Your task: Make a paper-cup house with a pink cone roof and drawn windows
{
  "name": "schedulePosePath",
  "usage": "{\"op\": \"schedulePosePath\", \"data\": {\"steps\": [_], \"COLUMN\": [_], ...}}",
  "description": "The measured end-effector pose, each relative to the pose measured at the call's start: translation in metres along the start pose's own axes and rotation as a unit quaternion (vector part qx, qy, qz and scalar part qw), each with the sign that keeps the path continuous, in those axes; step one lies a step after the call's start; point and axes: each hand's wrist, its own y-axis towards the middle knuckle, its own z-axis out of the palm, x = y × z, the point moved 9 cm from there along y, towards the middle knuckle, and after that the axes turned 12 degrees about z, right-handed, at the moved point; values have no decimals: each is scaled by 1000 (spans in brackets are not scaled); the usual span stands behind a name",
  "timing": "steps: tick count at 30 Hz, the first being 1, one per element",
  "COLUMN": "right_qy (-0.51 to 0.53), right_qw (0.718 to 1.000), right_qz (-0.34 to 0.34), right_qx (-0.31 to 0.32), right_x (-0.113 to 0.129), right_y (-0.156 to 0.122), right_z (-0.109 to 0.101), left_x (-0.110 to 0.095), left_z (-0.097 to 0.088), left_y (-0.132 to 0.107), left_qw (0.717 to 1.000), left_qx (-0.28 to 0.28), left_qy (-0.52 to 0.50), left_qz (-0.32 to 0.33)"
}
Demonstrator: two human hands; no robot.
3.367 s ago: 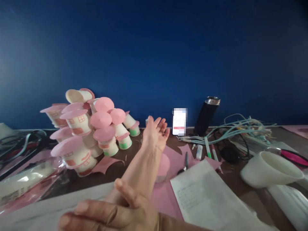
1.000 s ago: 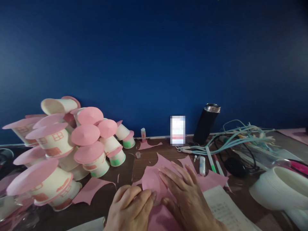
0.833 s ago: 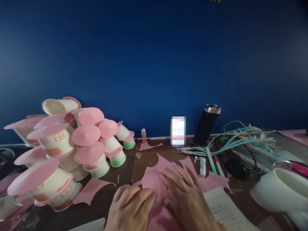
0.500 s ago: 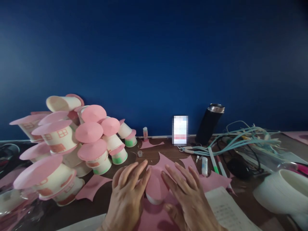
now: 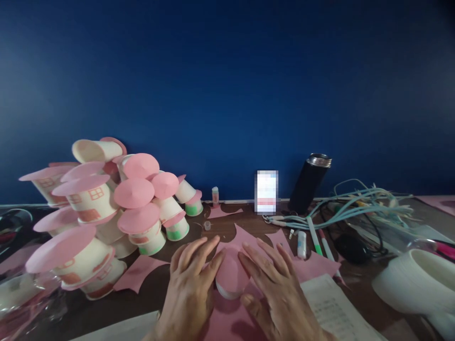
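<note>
A pink paper disc lies between my hands, with a pale curved edge showing under its near side; it looks like the top of a small paper cup. My left hand is at its left, fingers stretched forward, the index fingertip close to the rim. At the right side, my right hand has its fingers spread and lowered toward the disc, thumb apart from the others. Whether the fingertips press on the rim is hard to tell. Beneath lies a cut pink paper sheet.
Stacked cups with pink cone roofs stand at left. Pink scraps, a glue bottle, markers, a black bottle, a lit phone, tangled cables and a large white roll lie around.
The view has shifted slightly, so the cups at left appear a little further right. My hands keep nearly the same pose around the pink disc.
</note>
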Motion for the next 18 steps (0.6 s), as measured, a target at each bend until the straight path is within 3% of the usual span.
{"op": "schedulePosePath", "data": {"steps": [9,18], "right_qy": [43,7], "right_qw": [995,995], "right_qz": [51,61], "right_qx": [70,82], "right_x": [-7,-7], "right_y": [4,6], "right_z": [20,19], "left_x": [2,-5], "left_z": [9,7], "left_y": [6,7], "left_qw": [1000,999], "left_qx": [25,25], "left_qy": [-5,21], "left_qz": [-12,18]}}
